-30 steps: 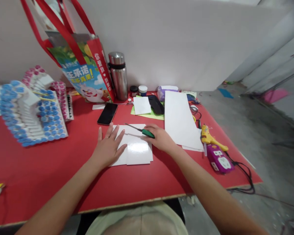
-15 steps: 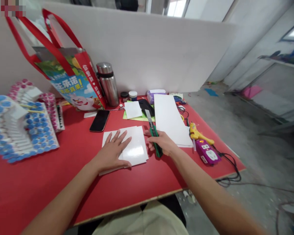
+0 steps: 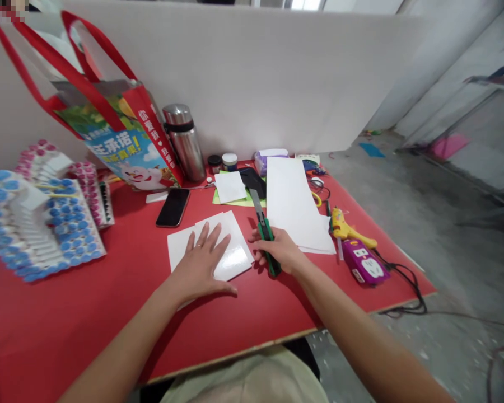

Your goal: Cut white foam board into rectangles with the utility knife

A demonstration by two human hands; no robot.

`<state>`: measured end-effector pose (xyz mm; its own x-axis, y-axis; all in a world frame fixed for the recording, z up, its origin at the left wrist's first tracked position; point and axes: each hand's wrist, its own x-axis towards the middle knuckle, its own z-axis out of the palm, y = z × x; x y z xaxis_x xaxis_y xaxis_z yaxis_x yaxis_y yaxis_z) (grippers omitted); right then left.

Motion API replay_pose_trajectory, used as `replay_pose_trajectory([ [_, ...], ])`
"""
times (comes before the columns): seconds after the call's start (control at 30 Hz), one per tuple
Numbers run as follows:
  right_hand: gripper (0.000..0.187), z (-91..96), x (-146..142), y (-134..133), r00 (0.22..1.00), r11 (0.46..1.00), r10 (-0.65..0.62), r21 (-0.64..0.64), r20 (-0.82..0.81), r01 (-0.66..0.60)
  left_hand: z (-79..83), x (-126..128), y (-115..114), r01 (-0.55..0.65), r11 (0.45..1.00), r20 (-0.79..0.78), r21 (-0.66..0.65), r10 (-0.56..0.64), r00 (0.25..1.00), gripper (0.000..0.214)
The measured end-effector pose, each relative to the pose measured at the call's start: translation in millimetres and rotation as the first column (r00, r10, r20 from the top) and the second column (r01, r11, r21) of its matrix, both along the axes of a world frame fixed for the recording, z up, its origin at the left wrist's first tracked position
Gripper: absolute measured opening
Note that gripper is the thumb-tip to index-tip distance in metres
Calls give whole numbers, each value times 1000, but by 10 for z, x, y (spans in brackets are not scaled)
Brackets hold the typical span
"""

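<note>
My left hand lies with fingers spread on overlapping white boards, its thumb reaching past their near edge. The top board is glossy and sits askew on the one beneath. My right hand is closed round a green and black utility knife. The knife's blade is out and points away from me, just right of the boards. Beyond the knife lie long white sheets, and a small white square rests on green paper.
A yellow glue gun and a purple power strip with a cable are at the right edge. A black phone, steel flask and printed bag stand left of centre. Blue-dotted craft pieces fill the far left.
The top board has turned askew over the lower one, and my left hand has shifted with it. My right hand still holds the knife. The camera view has moved slightly.
</note>
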<state>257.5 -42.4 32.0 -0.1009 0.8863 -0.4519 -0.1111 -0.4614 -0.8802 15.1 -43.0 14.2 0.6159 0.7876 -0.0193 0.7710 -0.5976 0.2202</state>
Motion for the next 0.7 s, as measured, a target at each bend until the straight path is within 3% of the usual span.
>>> replay_pose_trajectory([
  [0.27, 32, 16, 104, -43, 997, 996, 31, -83, -71, -36, -67, 130, 29, 40, 996, -4, 78, -40, 999, 102],
  [0.7, 35, 11, 101, -61, 996, 995, 60, -78, -60, -65, -4, -48, 125, 101, 994, -37, 49, -99, 994, 98],
])
